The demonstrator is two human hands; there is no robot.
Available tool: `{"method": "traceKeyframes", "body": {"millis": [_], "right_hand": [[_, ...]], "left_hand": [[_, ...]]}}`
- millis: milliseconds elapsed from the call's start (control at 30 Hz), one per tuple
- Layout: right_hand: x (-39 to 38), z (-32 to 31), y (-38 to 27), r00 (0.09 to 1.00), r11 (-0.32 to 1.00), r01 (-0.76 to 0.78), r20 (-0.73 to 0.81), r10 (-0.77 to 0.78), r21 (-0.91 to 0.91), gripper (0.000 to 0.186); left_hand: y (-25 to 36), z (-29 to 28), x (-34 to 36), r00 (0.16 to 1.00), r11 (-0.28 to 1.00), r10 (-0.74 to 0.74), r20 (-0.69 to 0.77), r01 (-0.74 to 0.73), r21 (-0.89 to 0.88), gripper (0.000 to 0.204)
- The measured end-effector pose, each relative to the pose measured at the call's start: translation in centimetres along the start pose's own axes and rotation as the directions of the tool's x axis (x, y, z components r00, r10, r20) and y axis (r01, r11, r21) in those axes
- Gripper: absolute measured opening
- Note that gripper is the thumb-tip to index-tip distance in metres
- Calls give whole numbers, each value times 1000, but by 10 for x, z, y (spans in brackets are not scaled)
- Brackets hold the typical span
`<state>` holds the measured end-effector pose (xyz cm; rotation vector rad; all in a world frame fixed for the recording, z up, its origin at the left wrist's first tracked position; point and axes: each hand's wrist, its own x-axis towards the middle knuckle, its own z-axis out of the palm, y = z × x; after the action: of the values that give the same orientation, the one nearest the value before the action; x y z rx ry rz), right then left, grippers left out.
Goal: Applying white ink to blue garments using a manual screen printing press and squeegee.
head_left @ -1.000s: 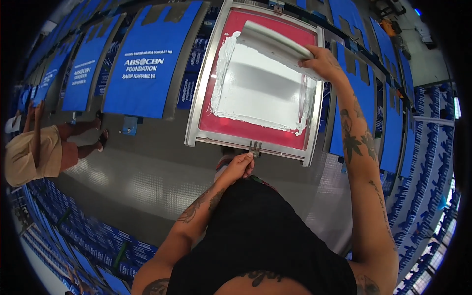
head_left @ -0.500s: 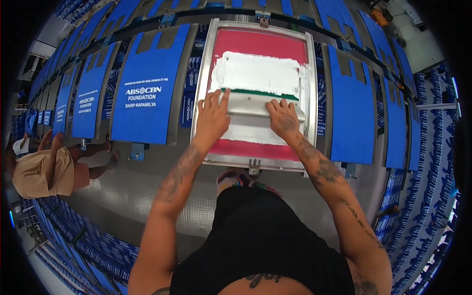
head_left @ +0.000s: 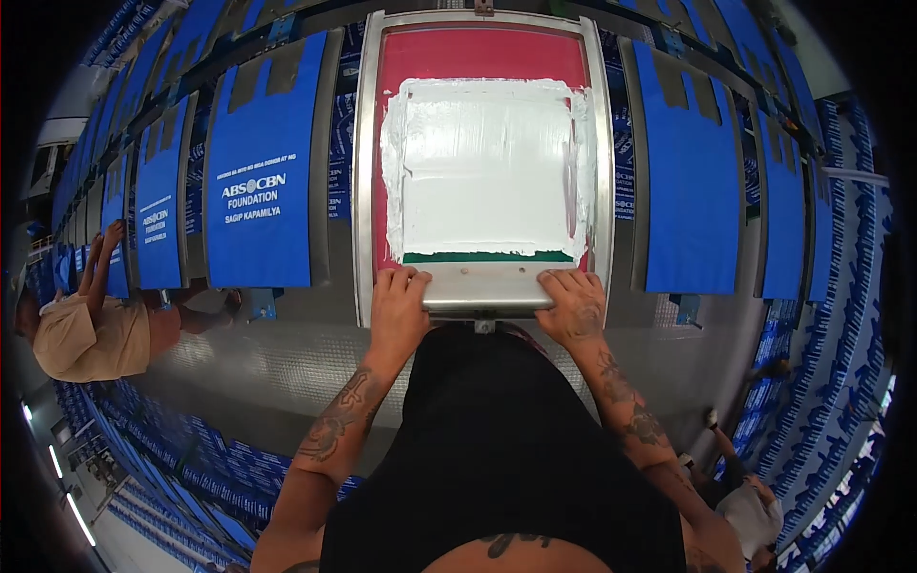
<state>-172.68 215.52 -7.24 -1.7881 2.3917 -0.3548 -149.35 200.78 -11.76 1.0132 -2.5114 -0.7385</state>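
Note:
A squeegee [head_left: 485, 287] with a metal handle and a green blade lies across the near end of a screen-printing frame [head_left: 363, 172]. My left hand [head_left: 399, 304] grips its left end, fingers curled over the top. Round the right end my right hand [head_left: 575, 304] is closed in the same way. Beyond the blade, white ink [head_left: 487, 172] coats a large rectangle of the red mesh [head_left: 487, 53], with ragged, thicker edges. One greyish streak runs down the ink's right side. What lies under the screen is hidden.
Blue printed bag panels [head_left: 263, 172] lie on boards to the left, with more blue panels [head_left: 683, 181] on the right. A person in a tan shirt [head_left: 91, 334] is at far left. Another person [head_left: 755, 511] shows at lower right. Blue pieces hang in rows [head_left: 812, 401].
Both hands have drawn the squeegee toward me, from mid-screen to the near end. White ink now covers a longer stretch of mesh. A second person has come into view at lower right.

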Motion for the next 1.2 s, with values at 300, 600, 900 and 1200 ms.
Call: {"method": "traceKeyframes", "body": {"millis": [300, 600, 900, 1200], "right_hand": [[234, -25, 52, 984, 975, -40, 161, 77, -220, 35], [32, -2, 11, 1000, 997, 20, -7, -20, -77, 36], [309, -54, 76, 971, 977, -49, 220, 95, -205, 40], [346, -102, 79, 954, 999, -45, 296, 41, 8, 55]], "left_hand": [[-73, -19, 241, 988, 980, 104, 117, -122, 158, 17], [-16, -10, 45, 992, 994, 107, 67, -107, -4, 32], [-73, -43, 330, 929, 976, 50, 368, -124, 181, 28], [-60, -86, 382, 874, 966, 68, 480, -179, 188, 43]]}}
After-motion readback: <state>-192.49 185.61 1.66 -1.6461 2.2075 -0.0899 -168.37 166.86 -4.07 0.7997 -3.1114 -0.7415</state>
